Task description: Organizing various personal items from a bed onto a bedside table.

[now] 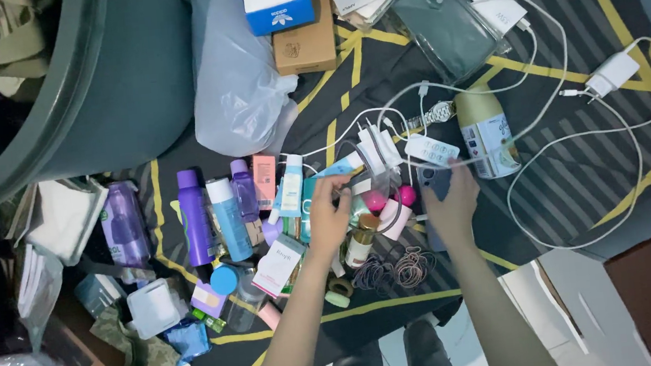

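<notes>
The left hand (330,210) pinches a small clear plastic container (373,180) amid the toiletries on the dark yellow-striped cloth (579,174). The right hand (451,204) clasps a dark flat phone-like object (435,183). Best lifted slowly — white charger cables (541,106) lie tangled just beside both.

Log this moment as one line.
left hand: on clear plastic container | right hand: on dark phone | nearby: white charger cables, hair ties | surface: striped cloth
</notes>
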